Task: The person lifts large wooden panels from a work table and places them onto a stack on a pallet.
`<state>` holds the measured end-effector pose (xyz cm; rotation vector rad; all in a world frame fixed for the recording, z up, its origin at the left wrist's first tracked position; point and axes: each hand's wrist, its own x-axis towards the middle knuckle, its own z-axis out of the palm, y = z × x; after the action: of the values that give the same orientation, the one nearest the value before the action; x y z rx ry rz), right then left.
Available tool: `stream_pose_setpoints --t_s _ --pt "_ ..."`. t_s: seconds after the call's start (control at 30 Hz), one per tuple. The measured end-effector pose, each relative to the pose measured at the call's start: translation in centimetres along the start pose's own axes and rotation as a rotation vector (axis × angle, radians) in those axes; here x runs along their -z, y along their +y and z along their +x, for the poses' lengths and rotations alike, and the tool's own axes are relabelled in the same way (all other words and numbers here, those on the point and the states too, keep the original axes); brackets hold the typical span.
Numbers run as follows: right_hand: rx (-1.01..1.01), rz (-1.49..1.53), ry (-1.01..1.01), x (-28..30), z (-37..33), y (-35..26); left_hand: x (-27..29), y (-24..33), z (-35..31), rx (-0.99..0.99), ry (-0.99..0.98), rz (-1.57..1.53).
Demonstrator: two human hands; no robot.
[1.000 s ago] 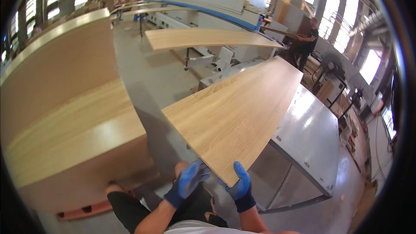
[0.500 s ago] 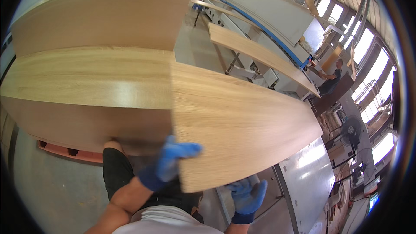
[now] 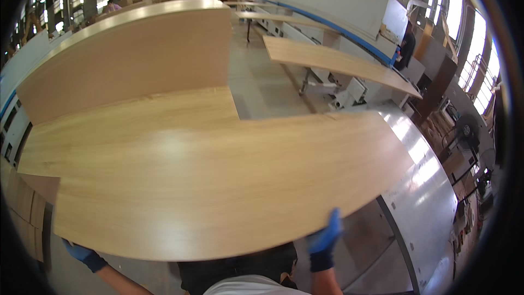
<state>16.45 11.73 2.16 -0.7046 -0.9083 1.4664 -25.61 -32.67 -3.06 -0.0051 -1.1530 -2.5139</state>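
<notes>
Panel [image 3: 213,186] with pale woodgrain stretched from the stepped stack [image 3: 136,60] to over the left edge of the metal desk [image 3: 423,213]; whether it rested there was unclear. The right hand [image 3: 326,237] pinched its near edge, thumb uppermost; the left hand [image 3: 84,255] was under the near left corner, its grip hidden. It looked stiff, fairly heavy and slick, best held wide apart along the long edge.
</notes>
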Motion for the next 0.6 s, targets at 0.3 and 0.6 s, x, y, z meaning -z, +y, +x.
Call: stream_pose_setpoints --t_s 0.3,0.6 --pt "-0.149 -0.403 -1.438 -17.3 -8.1 6.2 -9.6 -7.5 -2.9 0.025 0.061 0.109" --pt "1.069 -1.070 -0.312 -13.0 9.5 -0.5 -15.0 -12.3 1.0 -0.295 0.106 0.237"
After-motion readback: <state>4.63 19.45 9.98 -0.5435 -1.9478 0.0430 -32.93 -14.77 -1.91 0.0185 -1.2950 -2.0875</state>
